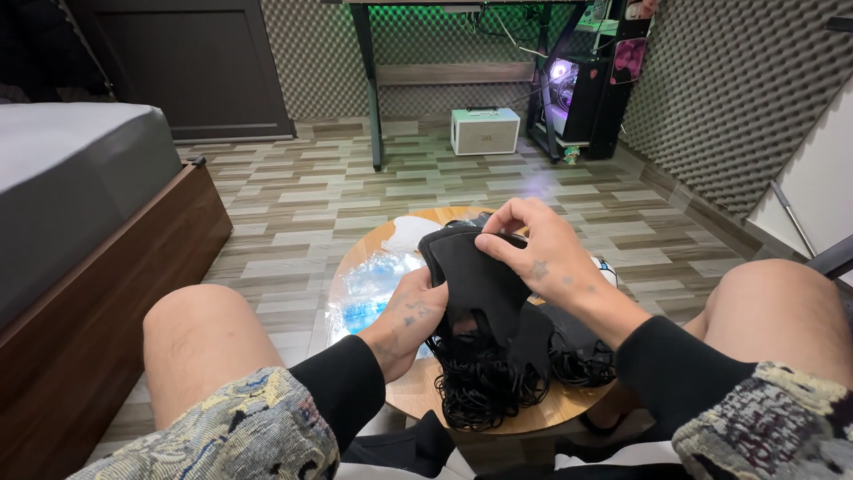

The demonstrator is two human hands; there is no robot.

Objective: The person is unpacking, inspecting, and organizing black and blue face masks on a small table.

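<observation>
We see the left hand (410, 313) closed on the lower edge of a black fabric piece (475, 280), with the thumb on top and the other fingers hidden under the cloth. The right hand (533, 246) pinches the upper edge of the same piece between thumb and curled fingers, so the cloth hangs stretched between the two hands, just above the small round wooden table (569, 404).

We judge the fabric soft and very light; it folds and sags where no hand supports it, so the edges or corners are the good places to take hold. It does not look slippery or fragile. Under it lies a heap of thin black elastic loops (484, 391), which may be tangled together, though the view is too dark for us to be sure. More black pieces (582, 342) lie to the right, under the right forearm.

On the left part of the table lies a clear plastic bag (369, 293), crumpled, with pale blue print, and behind it a white, soft-looking packet (410, 233).

Farther away stand a white box-shaped speaker (484, 131) on the floor, a computer tower (569, 93) with purple light under the desk (369, 84), and a pink sticker or card (629, 58) on the tower's upper side. A bed (80, 178) is at the left.
</observation>
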